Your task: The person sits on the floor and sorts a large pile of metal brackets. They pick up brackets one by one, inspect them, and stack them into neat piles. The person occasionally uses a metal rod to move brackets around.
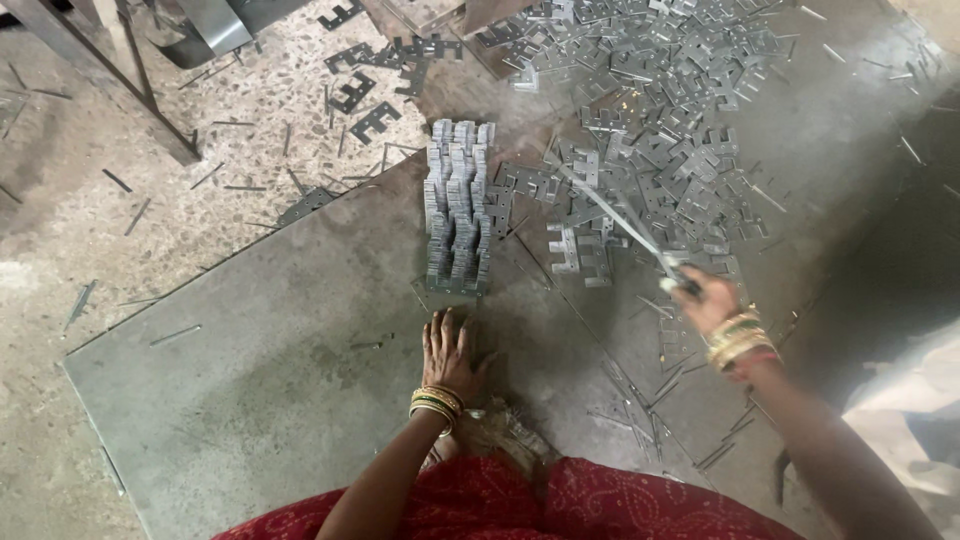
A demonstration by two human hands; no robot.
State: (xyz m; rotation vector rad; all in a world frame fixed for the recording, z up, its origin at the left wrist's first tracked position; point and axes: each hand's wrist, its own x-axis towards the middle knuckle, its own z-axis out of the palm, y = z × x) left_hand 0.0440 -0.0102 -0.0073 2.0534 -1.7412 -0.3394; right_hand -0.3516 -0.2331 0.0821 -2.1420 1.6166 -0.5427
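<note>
The left hand [450,350] lies flat, fingers spread, on the metal sheet [270,370], holding nothing. Just beyond its fingertips stands a neat stack [458,205] of cut metal plates. The right hand [708,300] is closed around one end of a thin rod [625,225], which reaches away into the loose pile [660,130] of plates beyond it.

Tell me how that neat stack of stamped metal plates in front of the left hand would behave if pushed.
The stack of stamped metal plates would probably feel heavy for its size, being many steel pieces packed together. Each plate looks thin, flat and stiff. The rows look loose rather than bound, so a push would likely make them slide apart or topple on the smooth metal sheet near the left hand.
</note>
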